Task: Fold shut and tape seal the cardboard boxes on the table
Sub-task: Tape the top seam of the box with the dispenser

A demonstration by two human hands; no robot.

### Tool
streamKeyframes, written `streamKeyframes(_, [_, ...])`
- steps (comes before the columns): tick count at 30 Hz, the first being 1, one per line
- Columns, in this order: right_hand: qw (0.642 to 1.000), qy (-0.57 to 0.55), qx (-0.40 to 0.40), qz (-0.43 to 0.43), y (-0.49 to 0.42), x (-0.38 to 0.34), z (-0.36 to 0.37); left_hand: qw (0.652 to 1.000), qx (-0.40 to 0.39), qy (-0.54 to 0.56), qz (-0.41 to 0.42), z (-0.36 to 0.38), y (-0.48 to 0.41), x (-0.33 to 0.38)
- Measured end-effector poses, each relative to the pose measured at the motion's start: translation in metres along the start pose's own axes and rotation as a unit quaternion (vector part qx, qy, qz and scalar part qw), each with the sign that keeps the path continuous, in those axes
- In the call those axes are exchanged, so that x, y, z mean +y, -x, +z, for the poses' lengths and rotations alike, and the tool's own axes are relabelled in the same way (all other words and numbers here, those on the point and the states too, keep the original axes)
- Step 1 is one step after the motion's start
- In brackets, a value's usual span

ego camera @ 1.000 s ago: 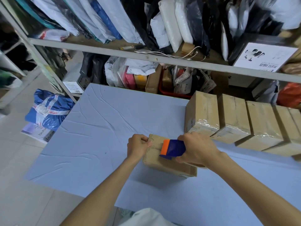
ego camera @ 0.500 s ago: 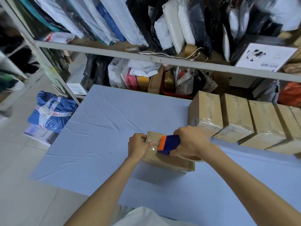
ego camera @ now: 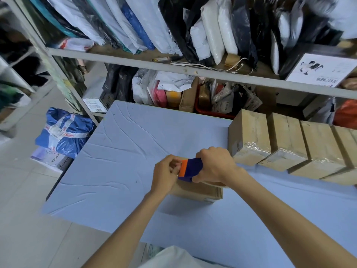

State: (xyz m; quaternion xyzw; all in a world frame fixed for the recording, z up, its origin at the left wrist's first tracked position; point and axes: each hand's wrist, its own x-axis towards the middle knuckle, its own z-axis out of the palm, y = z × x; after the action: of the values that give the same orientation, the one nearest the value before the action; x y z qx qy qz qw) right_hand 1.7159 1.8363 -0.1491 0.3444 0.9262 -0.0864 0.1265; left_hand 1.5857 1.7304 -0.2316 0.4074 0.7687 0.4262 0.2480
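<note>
A small brown cardboard box [ego camera: 197,192] lies on the blue-covered table [ego camera: 123,171], mostly hidden under both hands. My right hand [ego camera: 214,165] grips a blue and orange tape dispenser [ego camera: 190,169] on top of the box, its orange end pointing left. My left hand [ego camera: 166,174] holds the box's left end, fingers curled over the edge right beside the dispenser's orange end. The tape itself is hard to make out.
Several taped cardboard boxes [ego camera: 286,146] stand in a row at the table's right back. A metal shelf rack [ego camera: 173,66] full of bagged parcels runs behind the table. A blue bag [ego camera: 63,134] lies on the floor at left.
The dispenser in my right hand has slid left across the box top until its orange end meets my left hand. The view has shifted slightly.
</note>
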Motion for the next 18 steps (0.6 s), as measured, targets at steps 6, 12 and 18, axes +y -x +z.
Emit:
streamKeyframes(6, [1.0,-0.005,-0.001,0.007,0.005,0.002,0.0,0.997,-0.021,0.075,0.022,0.005,0.009,-0.011])
streamKeyframes(12, [0.998,-0.055,-0.006,0.002,0.02,0.017,-0.004,0.996,-0.032,0.08,0.014,0.006,0.008,-0.015])
streamKeyframes(18, [0.995,-0.101,-0.021,0.0,0.035,0.04,-0.001,0.996,-0.049,0.069,0.01,0.015,0.01,-0.008])
